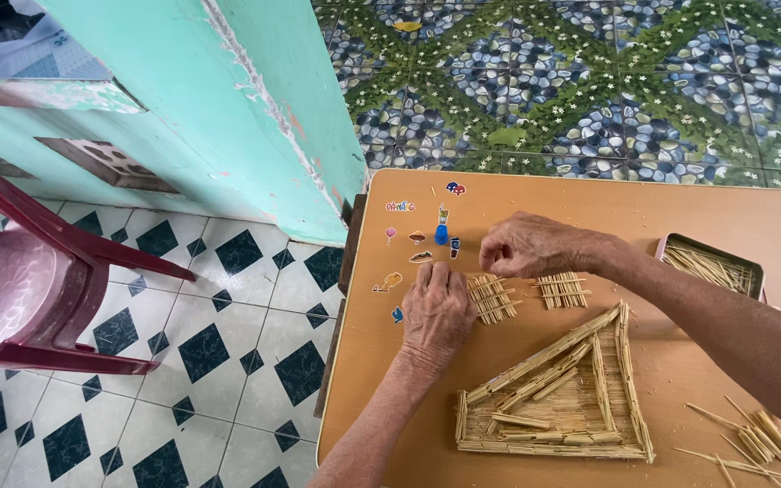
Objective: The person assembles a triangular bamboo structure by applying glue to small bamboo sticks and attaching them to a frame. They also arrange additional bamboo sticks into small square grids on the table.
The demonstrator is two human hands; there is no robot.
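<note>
Straw-coloured sticks are making up a small flat raft-like panel [492,297], which is lying on the smooth tan wooden desk [589,208] under both hands. The left hand [437,312] is pressing down on the panel's left edge with its fingers held together, while the right hand [528,246] is curling over the far edge, its fingers seeming to be pinching a thin stick, though the tips are hiding from view. A second small stick panel [561,290] is sitting just beside it. Nearer the person, a large triangular frame of bundled sticks [553,389] is lying flat. Loose sticks [757,443] are scattering at the right, and a shallow metal tin of sticks [711,267] is resting at the far right. The slim, brittle sticks are likely risking snapping or sliding apart if the pressing hand is shifting sideways.
</note>
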